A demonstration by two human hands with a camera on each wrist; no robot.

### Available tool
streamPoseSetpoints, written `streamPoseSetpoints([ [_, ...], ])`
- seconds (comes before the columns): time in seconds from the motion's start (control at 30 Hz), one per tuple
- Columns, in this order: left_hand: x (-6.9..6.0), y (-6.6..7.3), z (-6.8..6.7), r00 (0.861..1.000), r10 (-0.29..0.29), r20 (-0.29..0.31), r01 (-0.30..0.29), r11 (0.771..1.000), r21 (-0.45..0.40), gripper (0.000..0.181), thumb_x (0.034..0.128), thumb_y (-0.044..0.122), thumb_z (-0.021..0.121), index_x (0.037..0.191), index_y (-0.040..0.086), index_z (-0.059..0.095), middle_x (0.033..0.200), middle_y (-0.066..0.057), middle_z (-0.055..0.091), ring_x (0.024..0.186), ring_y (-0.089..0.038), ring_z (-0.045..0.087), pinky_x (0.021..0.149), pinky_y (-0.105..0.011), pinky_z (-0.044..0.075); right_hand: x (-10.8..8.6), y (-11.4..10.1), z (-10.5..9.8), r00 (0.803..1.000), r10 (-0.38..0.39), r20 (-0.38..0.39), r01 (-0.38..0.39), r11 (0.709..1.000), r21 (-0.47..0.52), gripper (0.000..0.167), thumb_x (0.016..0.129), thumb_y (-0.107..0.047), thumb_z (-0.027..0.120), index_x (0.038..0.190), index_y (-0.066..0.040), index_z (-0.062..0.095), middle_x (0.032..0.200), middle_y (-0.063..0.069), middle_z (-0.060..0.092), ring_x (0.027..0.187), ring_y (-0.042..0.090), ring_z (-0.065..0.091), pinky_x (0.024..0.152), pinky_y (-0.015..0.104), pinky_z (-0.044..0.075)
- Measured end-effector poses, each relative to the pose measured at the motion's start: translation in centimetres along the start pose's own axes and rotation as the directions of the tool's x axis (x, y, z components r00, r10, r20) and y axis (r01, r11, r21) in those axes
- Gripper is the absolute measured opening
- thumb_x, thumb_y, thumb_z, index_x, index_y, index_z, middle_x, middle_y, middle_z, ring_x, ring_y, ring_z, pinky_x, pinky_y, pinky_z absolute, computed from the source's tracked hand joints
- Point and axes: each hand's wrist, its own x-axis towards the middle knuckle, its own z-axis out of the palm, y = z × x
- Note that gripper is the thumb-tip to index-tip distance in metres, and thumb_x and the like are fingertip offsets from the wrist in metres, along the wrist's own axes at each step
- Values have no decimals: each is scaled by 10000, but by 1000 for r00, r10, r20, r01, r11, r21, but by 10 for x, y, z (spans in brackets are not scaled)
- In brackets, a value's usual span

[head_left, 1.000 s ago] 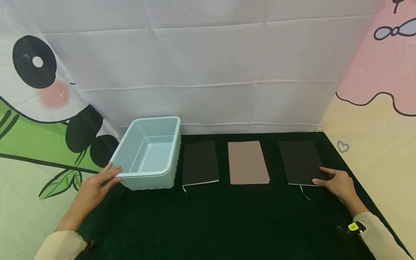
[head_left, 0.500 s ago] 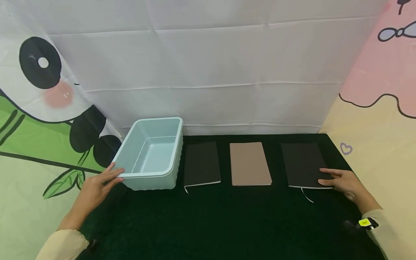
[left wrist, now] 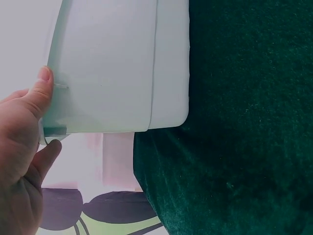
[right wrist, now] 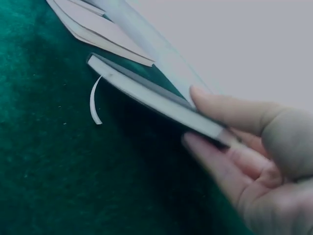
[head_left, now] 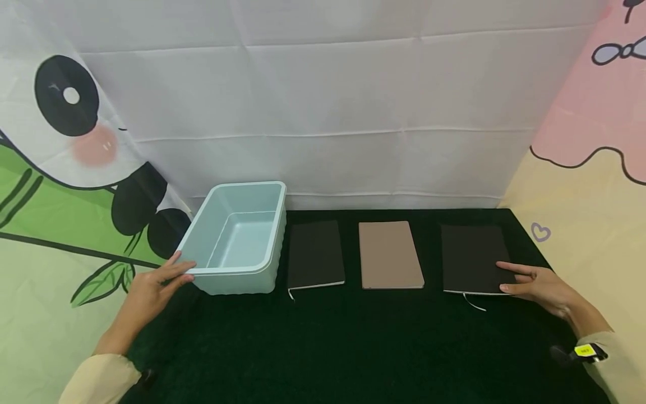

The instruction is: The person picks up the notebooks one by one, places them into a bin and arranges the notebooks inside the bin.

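Observation:
A light blue plastic bin [head_left: 262, 268] stands at the left of the table, its inside bare. My left hand [head_left: 153, 289] grips the rim at its near left corner; in the left wrist view the thumb [left wrist: 41, 90] presses the outer wall. Far right is a black notebook [head_left: 471, 258] with a white ribbon bookmark. My right hand [head_left: 542, 289] pinches its right edge. In the right wrist view this notebook [right wrist: 161, 105] is tilted, its gripped side raised off the cloth between thumb and fingers.
Between bin and right hand lie another black notebook [head_left: 315, 252] with a ribbon and a pinkish-tan notebook [head_left: 391, 255], side by side. Dark green cloth [head_left: 328, 348] covers the table. A white curtain [head_left: 328, 112] hangs behind, with printed cartoon sheets at both sides.
My right hand has moved slightly right and turned, and the right black notebook has turned a little with it. The whole view has drifted slightly. My left hand still holds the bin's corner.

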Motion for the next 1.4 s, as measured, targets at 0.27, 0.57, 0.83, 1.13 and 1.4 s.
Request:
streamPoseSetpoints([
  [0.27, 1, 2, 0, 1000, -2, 1, 2, 1000, -10, 410, 807, -25, 817, 1198, 85, 763, 1336, -283, 606, 399, 119, 230, 442, -165, 257, -3, 9, 6, 997, -12, -77, 14, 1000, 23, 682, 995, -130, 685, 1595, -143, 360, 1593, 369, 152, 1086, -95, 577, 876, 200, 524],
  [0.57, 0, 3, -2, 1000, -21, 12, 21, 1000, -21, 390, 834, -2, 807, 1210, 90, 759, 1363, -272, 593, 397, 103, 228, 446, -174, 273, -7, 8, 7, 995, -63, -74, 81, 962, 260, 543, 1012, 2, 608, 1427, -348, 596, 1124, -168, 717, 1025, -27, 635, 842, 195, 531],
  [0.83, -1, 3, -2, 999, -31, 19, 31, 999, -29, 376, 841, 1, 803, 1205, 81, 759, 1370, -269, 589, 419, 109, 159, 438, -175, 275, -11, 1, 15, 983, -172, -56, 179, 886, 428, 572, 1032, 79, 508, 1358, -371, 645, 1034, 53, 786, 1049, 52, 694, 869, 198, 536],
  [1.13, -1, 5, -1, 999, -45, 16, 45, 998, -54, 362, 851, 0, 795, 1203, 77, 759, 1361, -268, 594, 372, 62, 337, 444, -181, 281, -7, -32, 39, 970, -229, -84, 240, 835, 495, 592, 1024, 87, 520, 1473, -296, 560, 1143, -43, 763, 1097, 23, 682, 901, 181, 517],
  [1.4, -1, 4, -1, 999, -43, 7, 44, 998, -48, 376, 835, -7, 806, 1195, 97, 767, 1353, -267, 601, 409, 108, 161, 434, -177, 274, 2, -64, 63, 959, -264, -105, 276, 776, 567, 589, 1003, 124, 530, 1421, -281, 617, 1162, 0, 764, 1101, 77, 708, 893, 223, 535],
])
